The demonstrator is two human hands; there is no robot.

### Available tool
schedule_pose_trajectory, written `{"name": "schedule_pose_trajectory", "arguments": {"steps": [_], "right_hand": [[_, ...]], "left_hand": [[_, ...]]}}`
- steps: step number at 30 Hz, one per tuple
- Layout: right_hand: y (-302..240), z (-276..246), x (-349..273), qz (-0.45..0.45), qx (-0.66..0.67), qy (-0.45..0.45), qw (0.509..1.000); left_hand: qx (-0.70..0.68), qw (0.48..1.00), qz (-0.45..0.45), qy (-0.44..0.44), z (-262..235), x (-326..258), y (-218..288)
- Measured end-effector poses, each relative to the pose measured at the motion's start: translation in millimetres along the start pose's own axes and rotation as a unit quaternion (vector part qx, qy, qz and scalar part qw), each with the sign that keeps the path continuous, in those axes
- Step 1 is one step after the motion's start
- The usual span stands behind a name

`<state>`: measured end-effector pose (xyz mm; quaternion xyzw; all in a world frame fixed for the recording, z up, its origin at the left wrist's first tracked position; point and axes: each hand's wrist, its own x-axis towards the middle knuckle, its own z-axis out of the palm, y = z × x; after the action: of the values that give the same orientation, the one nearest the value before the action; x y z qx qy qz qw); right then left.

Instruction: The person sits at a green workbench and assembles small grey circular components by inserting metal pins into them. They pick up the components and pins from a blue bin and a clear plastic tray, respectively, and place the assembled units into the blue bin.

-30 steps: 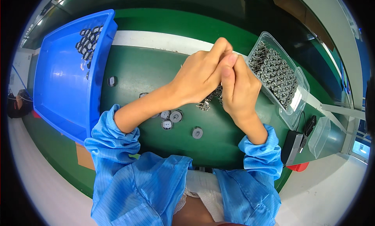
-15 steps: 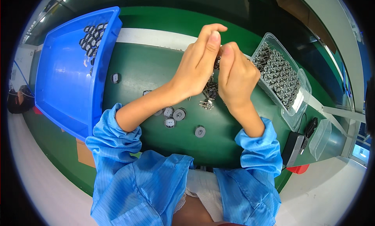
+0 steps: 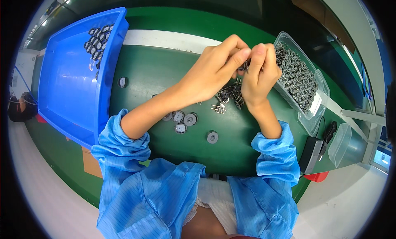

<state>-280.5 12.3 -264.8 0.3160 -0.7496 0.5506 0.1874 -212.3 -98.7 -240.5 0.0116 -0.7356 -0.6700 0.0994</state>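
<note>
Blue sleeves (image 3: 275, 145) frame the left hand (image 3: 214, 72) and right hand (image 3: 260, 78), meeting just left of a clear box (image 3: 286, 95).
Both hands' fingers are narrow, bent in around a small dark part (image 3: 243, 66), mostly hidden, near the box's left side; which hand grips it, I cannot tell. Pinned parts (image 3: 225, 97) lie left of the box, grey round parts (image 3: 190, 119) farther left.

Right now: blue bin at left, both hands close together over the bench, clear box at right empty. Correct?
One thing's off: the clear box at right isn't empty. The head view shows it packed with small dark and silvery parts. The rest is right: blue bin at left, left hand and right hand close together over the bench.
</note>
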Motion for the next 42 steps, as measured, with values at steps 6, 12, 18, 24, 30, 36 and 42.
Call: {"name": "schedule_pose_trajectory", "arguments": {"steps": [6, 12, 18, 24, 30, 36, 42], "right_hand": [[0.2, -9.9, 5.7, 0.112, 0.084, -0.065, 0.988], [2.7, -27.9, 11.3, 0.383, 0.531, -0.239, 0.717], [-8.4, -43.9, 3.4, 0.121, -0.147, -0.329, 0.925], [-6.8, -69.9, 17.4, 0.037, -0.092, -0.348, 0.932], [46.8, -78.2, 74.9, 0.131, -0.423, -0.157, 0.883], [66.5, -71.8, 82.4, 0.119, -0.401, -0.276, 0.865], [56.7, -74.7, 80.9, 0.102, -0.354, -0.156, 0.917]], "left_hand": [[-0.041, 0.997, 0.068, 0.017, 6.4, -1.1, -5.8], [-0.164, 0.985, -0.020, -0.049, -18.6, 0.9, 8.0], [0.213, 0.958, -0.039, -0.189, -31.9, -7.8, 3.1], [0.256, 0.939, -0.020, -0.231, -28.8, -18.3, -2.2], [0.215, 0.940, 0.000, -0.266, -36.0, -17.8, 10.5], [0.258, 0.936, -0.018, -0.240, -40.5, -19.6, 18.3], [0.320, 0.925, -0.003, -0.207, -48.6, -21.2, 23.3]]}}
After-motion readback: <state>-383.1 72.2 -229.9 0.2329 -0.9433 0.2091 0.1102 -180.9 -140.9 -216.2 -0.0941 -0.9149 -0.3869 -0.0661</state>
